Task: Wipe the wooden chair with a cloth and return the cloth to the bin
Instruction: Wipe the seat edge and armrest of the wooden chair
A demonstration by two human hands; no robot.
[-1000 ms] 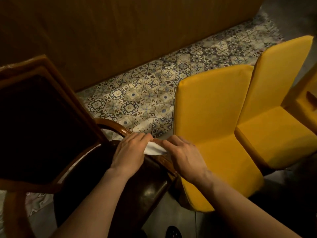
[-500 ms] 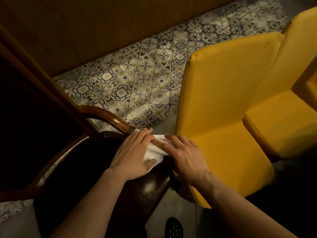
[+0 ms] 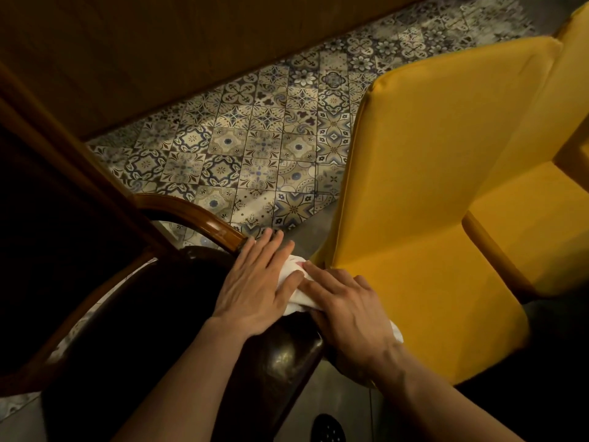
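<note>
The wooden chair (image 3: 204, 218) fills the left of the view, with a dark backrest, a curved glossy armrest and a dark leather seat. A white cloth (image 3: 294, 282) lies on the seat's right front corner. My left hand (image 3: 258, 282) presses flat on the cloth with fingers spread. My right hand (image 3: 347, 311) covers the cloth's right part and wraps over the seat edge; a bit of cloth sticks out past its wrist. Most of the cloth is hidden under both hands. No bin is in view.
A yellow upholstered chair (image 3: 430, 202) stands close on the right, almost touching the wooden chair's corner. A second yellow chair (image 3: 541, 202) is beyond it. Patterned tile floor (image 3: 255, 138) runs behind, bounded by a wooden wall panel (image 3: 159, 43). A dark shoe (image 3: 328, 429) shows below.
Both hands have flattened onto the cloth and slid it from the armrest end down to the seat's front corner. The view has tilted lower and closer.
</note>
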